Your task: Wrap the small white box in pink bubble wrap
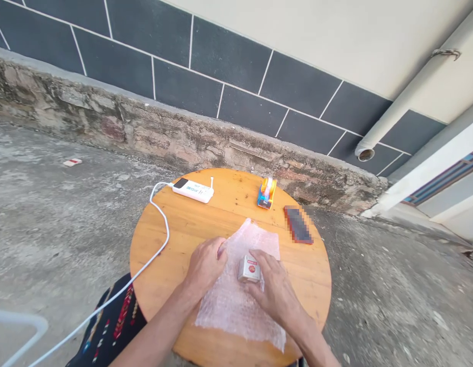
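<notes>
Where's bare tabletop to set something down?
Bare tabletop shows between the white device and tape dispenser, between the white cable and left hand, and right of the bubble wrap, below the phone in view. The middle is crowded: small box, right hand.

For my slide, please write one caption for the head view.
Left hand at the edge of bubble wrap, right hand at a small box, on a round wooden table.

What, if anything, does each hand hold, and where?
Right hand: small white red-printed box, seemingly by its near and far sides. Left hand: translucent bubble-wrap sheet, apparently by its left edge.
</notes>
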Demonstrator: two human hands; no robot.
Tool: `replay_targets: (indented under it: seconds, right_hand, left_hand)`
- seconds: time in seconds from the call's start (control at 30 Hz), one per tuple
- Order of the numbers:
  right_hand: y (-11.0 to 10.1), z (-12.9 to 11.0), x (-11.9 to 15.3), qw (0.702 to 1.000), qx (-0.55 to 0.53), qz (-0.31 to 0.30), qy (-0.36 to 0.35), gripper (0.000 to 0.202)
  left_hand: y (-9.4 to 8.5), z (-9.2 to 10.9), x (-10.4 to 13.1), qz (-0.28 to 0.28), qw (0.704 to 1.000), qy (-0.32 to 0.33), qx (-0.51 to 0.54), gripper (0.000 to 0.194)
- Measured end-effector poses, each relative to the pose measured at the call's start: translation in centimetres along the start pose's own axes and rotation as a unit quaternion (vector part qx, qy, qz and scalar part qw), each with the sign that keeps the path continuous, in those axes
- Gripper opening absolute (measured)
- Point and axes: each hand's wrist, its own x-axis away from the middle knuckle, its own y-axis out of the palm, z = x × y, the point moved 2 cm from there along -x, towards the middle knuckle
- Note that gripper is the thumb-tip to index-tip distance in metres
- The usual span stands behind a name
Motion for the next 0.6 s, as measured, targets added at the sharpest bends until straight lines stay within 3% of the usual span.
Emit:
replay_targets:
  seconds: [0.07,0.17,0.33,0.43,0.5,0.6]
  right_hand:
    - [0.2,0.4,0.0,1.000,-0.022,0.007,0.005,0.055]
    - [-1.1,2.4,1.0,0.997,-0.040,0.045,0.050,0.053]
    - [-3.6,9.3,3.6,0.982,0.001,0.056,0.179,0.051]
    - [-3.9,12.3,4.7,0.979,0.041,0.047,0.196,0.050]
    - [-3.8,12.4,5.1,0.977,0.084,0.078,0.181,0.049]
    - [-3.4,9.5,5.2,0.975,0.112,0.138,0.135,0.045]
  left_hand:
    - [0.1,0.0,0.0,0.002,1.000,0.005,-0.018,0.022]
    - [0.3,-0.1,0.0,0.003,0.999,0.005,-0.036,0.025]
    - [0.5,-0.5,0.1,0.008,0.999,-0.007,-0.039,0.028]
    - [0.5,-0.6,0.0,0.012,0.999,-0.010,-0.038,0.029]
    - [0.4,-0.6,0.0,0.014,0.999,-0.010,-0.043,0.028]
    - [0.5,-0.6,0.0,0.017,0.998,-0.008,-0.055,0.027]
